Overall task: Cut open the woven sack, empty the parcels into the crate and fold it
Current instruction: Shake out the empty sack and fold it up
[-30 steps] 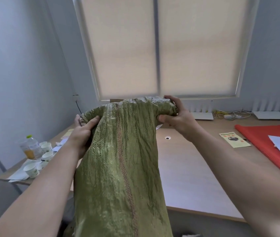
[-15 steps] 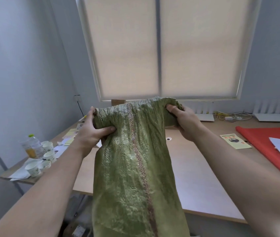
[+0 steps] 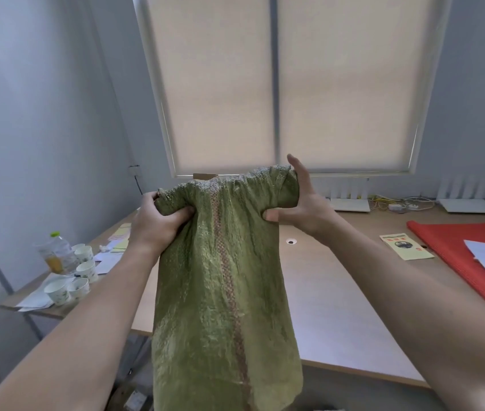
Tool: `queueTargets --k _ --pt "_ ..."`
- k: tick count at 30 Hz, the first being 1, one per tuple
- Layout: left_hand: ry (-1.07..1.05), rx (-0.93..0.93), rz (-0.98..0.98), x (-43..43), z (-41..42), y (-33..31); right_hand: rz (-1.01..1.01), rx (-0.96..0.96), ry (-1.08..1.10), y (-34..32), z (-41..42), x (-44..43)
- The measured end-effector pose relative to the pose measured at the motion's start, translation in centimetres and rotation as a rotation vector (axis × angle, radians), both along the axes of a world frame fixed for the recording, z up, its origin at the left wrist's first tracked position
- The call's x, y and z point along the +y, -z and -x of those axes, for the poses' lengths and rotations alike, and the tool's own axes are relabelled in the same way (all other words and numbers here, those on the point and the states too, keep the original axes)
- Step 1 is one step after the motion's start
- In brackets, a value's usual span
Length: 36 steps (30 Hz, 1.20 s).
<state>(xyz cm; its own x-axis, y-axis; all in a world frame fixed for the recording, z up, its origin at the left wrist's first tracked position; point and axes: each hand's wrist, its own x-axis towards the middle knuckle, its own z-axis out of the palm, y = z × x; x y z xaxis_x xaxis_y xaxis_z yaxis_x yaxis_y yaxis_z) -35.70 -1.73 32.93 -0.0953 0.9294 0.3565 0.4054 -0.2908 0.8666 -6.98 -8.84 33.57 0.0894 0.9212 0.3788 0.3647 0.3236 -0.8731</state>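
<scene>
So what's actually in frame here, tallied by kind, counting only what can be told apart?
Woven sack: 1
Paper cups: 4 clear, a fifth rim behind
Plastic bottle: 1
Red cloth: 1
Yellow leaflet: 1
White devices by the window: 2
Total: 10

**Legible text: none**

Item 1, leaflet [image 3: 406, 246]: yellow, lying on the desk [image 3: 339, 307]; carrying a dark round emblem, a line of print along its top and small red marks, all too small and blurred to be reading. Item 2, cups [image 3: 69, 280]: showing a green pattern only, no wording making itself out.
</scene>
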Motion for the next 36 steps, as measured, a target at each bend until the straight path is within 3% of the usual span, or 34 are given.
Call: queueTargets --k 5,9,15,19,23,25,31,36 --pt "0.266 -0.304 0.081 -0.9 0.2 -0.2 -0.042 0.046 0.180 0.6 0.1 0.6" --pt "0.464 -0.398 0.154 -1.2 0.3 -0.2 0.039 0.115 0.195 0.4 -0.2 1.2" --pt "0.456 -0.248 0.079 -0.4 0.5 0.3 0.257 0.371 0.061 -0.6 -0.9 1.4" --pt "0.322 -0.227 0.000 -0.3 0.2 -0.1 0.186 0.559 -0.072 -0.7 -1.5 1.2" --pt "0.231 -0.278 0.098 0.2 -0.1 -0.3 0.108 0.132 -0.041 -0.6 -1.4 1.0" --pt "0.220 -0.324 0.185 0.3 -0.3 -0.4 0.077 0.020 -0.024 -0.4 -1.3 0.9" --pt "0.326 -0.324 0.387 -0.4 0.1 -0.6 -0.045 -0.178 0.325 -1.0 -0.8 0.9" --pt "0.550 -0.458 0.325 -0.2 0.1 0.2 -0.081 -0.108 0.419 -1.2 -0.3 1.0"
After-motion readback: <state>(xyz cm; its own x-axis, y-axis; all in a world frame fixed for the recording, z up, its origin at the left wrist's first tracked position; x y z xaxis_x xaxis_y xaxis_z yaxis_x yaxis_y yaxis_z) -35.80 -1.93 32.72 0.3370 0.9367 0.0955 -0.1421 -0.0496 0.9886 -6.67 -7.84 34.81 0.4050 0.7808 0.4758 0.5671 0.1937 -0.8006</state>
